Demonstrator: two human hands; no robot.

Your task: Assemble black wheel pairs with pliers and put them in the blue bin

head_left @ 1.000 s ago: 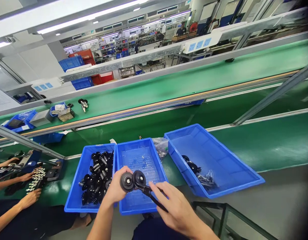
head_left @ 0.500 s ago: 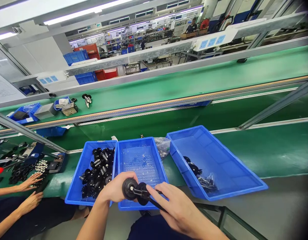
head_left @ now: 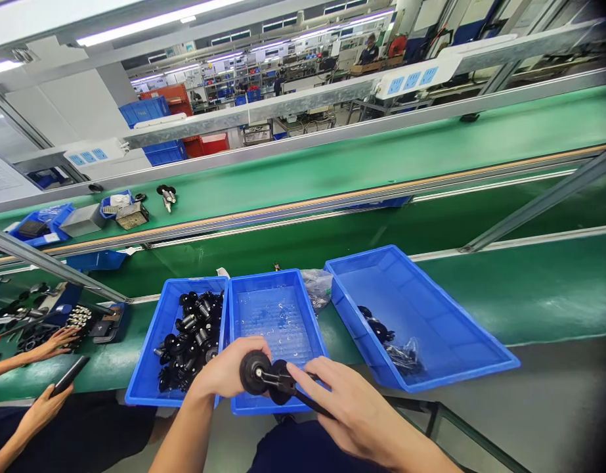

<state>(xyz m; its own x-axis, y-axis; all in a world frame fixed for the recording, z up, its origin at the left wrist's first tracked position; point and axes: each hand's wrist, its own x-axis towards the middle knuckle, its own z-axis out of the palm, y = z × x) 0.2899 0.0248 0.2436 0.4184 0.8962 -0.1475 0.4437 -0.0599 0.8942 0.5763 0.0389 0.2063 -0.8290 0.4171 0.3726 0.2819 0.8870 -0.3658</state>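
My left hand (head_left: 230,369) is closed around a black round part (head_left: 254,372) with a pale centre, above the front of the middle blue bin (head_left: 243,404). In my right hand (head_left: 349,407) is a dark pliers-like tool (head_left: 307,399), its thin metal tips reaching the centre of the round part. A second black disc (head_left: 281,382) lies right beside the first, between my hands. The middle bin holds several small shiny clips (head_left: 283,315).
The left blue bin (head_left: 148,355) is full of black parts. The right blue bin (head_left: 460,328) holds a few black parts and a plastic bag (head_left: 405,358). At far left a co-worker's hand (head_left: 44,410) holds a black object (head_left: 70,376). Behind runs a green conveyor (head_left: 303,171).
My hands and the tool have hardly moved. The co-worker's near hand has lifted a black object off the bench and moved left and down. The view has shifted slightly.
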